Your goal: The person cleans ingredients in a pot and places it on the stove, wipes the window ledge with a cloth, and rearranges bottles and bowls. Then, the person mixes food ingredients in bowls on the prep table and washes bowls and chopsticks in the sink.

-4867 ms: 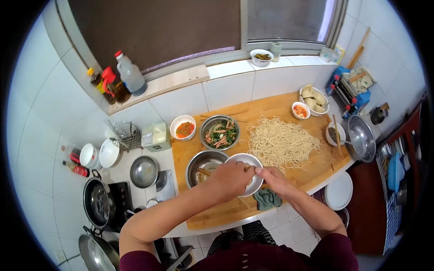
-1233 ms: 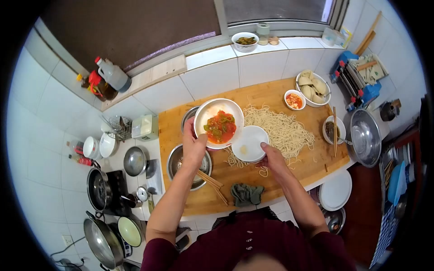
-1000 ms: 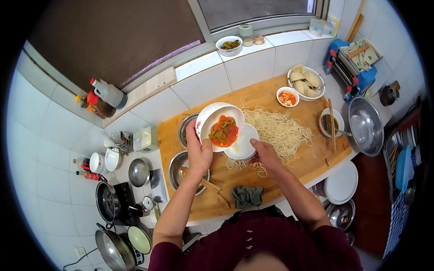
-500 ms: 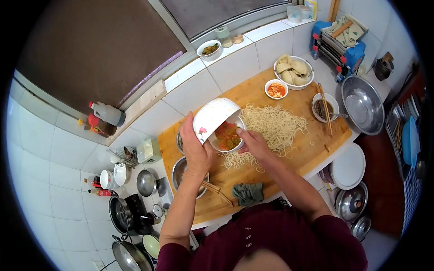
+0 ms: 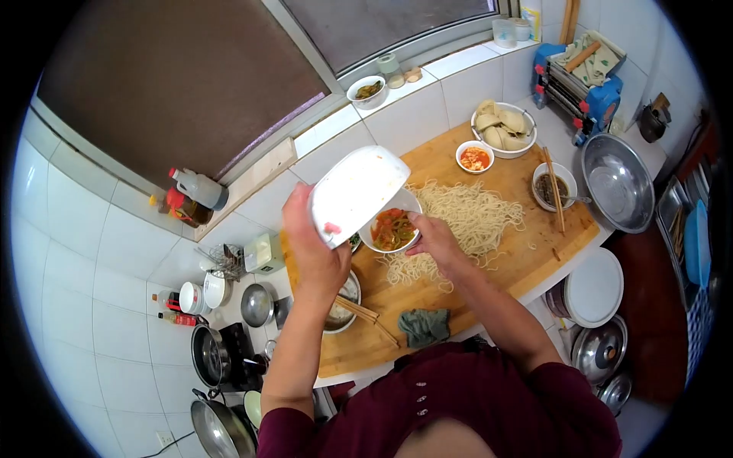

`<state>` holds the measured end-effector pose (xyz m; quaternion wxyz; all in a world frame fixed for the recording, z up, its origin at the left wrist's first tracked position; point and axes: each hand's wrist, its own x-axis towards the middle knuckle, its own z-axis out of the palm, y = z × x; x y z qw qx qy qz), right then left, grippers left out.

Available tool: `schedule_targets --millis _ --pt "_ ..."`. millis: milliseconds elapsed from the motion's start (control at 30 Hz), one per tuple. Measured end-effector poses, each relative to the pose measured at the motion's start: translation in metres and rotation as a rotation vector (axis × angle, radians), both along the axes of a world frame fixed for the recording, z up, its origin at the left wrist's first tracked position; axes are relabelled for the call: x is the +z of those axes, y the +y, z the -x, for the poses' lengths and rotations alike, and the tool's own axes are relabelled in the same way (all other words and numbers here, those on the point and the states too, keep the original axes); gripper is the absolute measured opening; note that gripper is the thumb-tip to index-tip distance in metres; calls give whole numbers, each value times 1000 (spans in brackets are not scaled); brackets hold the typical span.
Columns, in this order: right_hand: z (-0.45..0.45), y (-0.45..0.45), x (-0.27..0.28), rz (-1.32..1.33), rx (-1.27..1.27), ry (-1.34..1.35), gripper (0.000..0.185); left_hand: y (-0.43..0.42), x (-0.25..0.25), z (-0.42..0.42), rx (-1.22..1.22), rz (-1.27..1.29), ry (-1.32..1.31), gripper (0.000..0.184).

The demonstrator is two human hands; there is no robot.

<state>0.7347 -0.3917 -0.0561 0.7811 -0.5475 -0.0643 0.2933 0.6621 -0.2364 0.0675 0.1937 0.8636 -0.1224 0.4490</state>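
Note:
My left hand (image 5: 317, 248) grips a white bowl (image 5: 359, 191), tipped steeply toward the right. Below its lowered rim is a second white bowl (image 5: 413, 202), held at its right side by my right hand (image 5: 435, 240). Red and green chopped food (image 5: 392, 229) lies in this second bowl. The inside of the tipped bowl is hidden from view. Behind the second bowl, loose noodles (image 5: 466, 221) are spread over the wooden board (image 5: 519, 269). A metal bowl (image 5: 353, 294) with chopsticks (image 5: 359, 309) across it stands beside my left forearm.
A green cloth (image 5: 424, 327) lies at the board's front edge. Farther back are a small bowl of red sauce (image 5: 474, 159) and a bowl of dough pieces (image 5: 504, 131). To the right are a bowl of dark sauce (image 5: 551, 188), a large metal basin (image 5: 617, 183) and a pasta machine (image 5: 580, 91).
My left hand has lifted its bowl from the left and tipped it over the other bowl. The red and green food has passed from the first bowl into the second.

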Motion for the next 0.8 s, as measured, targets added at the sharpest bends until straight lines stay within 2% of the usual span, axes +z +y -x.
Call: schedule_targets --millis 33,67,133,267,333,367,400,467,533,667,800 --pt "2 0 -2 -12 6 17 44 5 -6 -4 50 -157 -50 69" --pt "5 0 -1 -7 20 13 44 10 -13 -6 57 -63 48 56" --pt "9 -1 1 -13 -19 44 49 14 -25 -5 83 265 106 58" --pt "10 -1 -18 12 11 87 44 25 -36 0 222 312 88 61" --pt "14 -1 -19 42 41 107 46 25 -38 2 95 1045 299 62" --pt "14 0 -19 58 57 124 48 32 -44 0 38 1294 322 61" --pt "14 2 -21 64 71 107 48 40 -47 4 39 1300 298 61" --pt "15 4 -32 -13 62 255 51 55 -57 23 -56 1606 397 57" --pt "10 5 -44 25 81 261 53 79 -82 45 -24 1750 377 55" --pt "-14 14 -55 136 104 278 55 112 -112 105 121 1809 318 51" --pt "-62 54 -25 177 30 209 57 144 -136 165 260 1855 253 46"
